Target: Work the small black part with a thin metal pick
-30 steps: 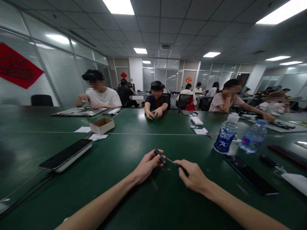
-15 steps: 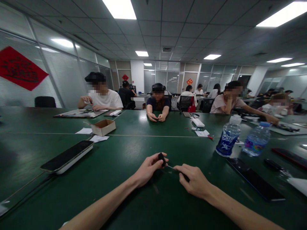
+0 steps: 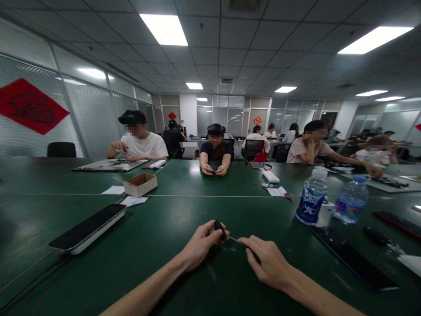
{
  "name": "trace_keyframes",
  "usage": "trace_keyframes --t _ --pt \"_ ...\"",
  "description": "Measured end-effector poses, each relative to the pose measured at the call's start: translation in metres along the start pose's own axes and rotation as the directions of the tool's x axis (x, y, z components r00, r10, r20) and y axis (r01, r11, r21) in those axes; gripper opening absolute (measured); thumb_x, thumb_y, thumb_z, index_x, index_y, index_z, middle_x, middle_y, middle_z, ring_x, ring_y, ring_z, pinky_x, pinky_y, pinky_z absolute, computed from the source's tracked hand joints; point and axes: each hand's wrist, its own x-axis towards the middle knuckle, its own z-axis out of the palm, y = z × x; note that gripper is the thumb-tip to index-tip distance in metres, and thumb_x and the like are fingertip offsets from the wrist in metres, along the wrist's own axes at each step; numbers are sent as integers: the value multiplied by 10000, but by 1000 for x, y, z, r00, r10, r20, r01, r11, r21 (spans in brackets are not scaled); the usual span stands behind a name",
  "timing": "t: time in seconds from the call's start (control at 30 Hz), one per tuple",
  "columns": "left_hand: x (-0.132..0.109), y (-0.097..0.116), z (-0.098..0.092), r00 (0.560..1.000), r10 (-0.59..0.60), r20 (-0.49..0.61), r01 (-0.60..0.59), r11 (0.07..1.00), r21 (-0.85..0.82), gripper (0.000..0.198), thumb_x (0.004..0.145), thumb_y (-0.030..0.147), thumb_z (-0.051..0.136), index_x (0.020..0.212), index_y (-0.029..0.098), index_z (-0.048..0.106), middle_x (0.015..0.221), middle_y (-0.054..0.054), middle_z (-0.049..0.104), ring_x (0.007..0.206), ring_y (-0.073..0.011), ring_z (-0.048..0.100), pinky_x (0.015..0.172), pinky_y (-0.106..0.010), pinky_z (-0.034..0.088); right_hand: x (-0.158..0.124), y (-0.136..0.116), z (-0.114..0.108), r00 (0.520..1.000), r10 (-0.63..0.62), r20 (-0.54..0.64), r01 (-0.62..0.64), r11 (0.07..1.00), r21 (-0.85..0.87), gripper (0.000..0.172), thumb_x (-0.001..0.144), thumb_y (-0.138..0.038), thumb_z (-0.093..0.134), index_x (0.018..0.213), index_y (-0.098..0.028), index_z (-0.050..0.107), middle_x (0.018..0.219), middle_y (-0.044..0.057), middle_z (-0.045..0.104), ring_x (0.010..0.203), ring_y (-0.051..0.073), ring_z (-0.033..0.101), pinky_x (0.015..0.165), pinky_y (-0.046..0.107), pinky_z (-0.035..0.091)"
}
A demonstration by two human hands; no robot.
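Observation:
My left hand (image 3: 203,243) is closed on a small black block-like part (image 3: 220,229), pinched between thumb and fingers above the green table (image 3: 158,250). My right hand (image 3: 268,261) wraps round a screwdriver, its handle mostly hidden in the palm. The thin metal shaft (image 3: 233,239) of the screwdriver points left and its end meets the black part; whether it sits in a screw is too small to tell.
To the left lies a phone on a white block (image 3: 88,230) with a cable, behind it an open cardboard box (image 3: 140,185). On the right stand two bottles, one blue-labelled (image 3: 312,197) and one blue-capped (image 3: 351,199), near a dark phone (image 3: 353,259). Co-workers sit across the table.
The whole view has tilted upward, so the table and hands appear lower. Both hands keep their grips; the black part has turned slightly, with the shaft still against it.

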Motion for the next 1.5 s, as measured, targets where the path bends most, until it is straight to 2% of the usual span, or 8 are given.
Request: trace_keyframes --t 0.33,0.67,0.97,1.2,1.5 --pt "0 -5 -1 1000 -1 -21 0 1000 -19 264 855 329 557 1030 132 540 1077 -138 605 1000 -234 573 923 -391 415 0 1 3 1000 7 -23 -8 1000 -11 332 915 -207 400 1236 -201 483 903 43 574 732 148 540 678 271 423" --pt "-3 2 3 1000 -7 -16 6 1000 -26 264 859 331 550 1043 143 533 1103 -127 595 999 -224 571 919 -379 423 1 -4 -1 1000 12 -17 -11 1000 27 308 917 -204 401 1203 -177 509 894 50 588 728 147 550 671 263 433" --pt "-1 -5 0 999 -25 -38 25 1000 -1 324 858 394 543 1069 149 541 1130 -133 590 1013 -229 570 946 -414 407 1 -3 -1 999 22 -29 -22 1000 1 304 909 -211 411 1193 -186 516 909 53 594 739 156 557 684 273 439" --pt "0 -4 1 999 -8 -43 9 1000 6 303 848 366 567 1048 141 530 1082 -131 612 1001 -229 576 927 -397 416 1 -1 2 999 23 -29 -24 1000 -13 298 904 -199 416 1185 -188 516 910 50 591 765 161 556 720 287 436" --pt "-2 -2 2 998 -18 -64 18 1000 -1 332 842 393 569 1064 148 539 1109 -134 605 1010 -231 571 927 -388 413 0 -2 1 999 20 -41 -20 1000 -5 296 903 -205 415 1177 -184 525 902 47 598 753 154 561 697 271 433"
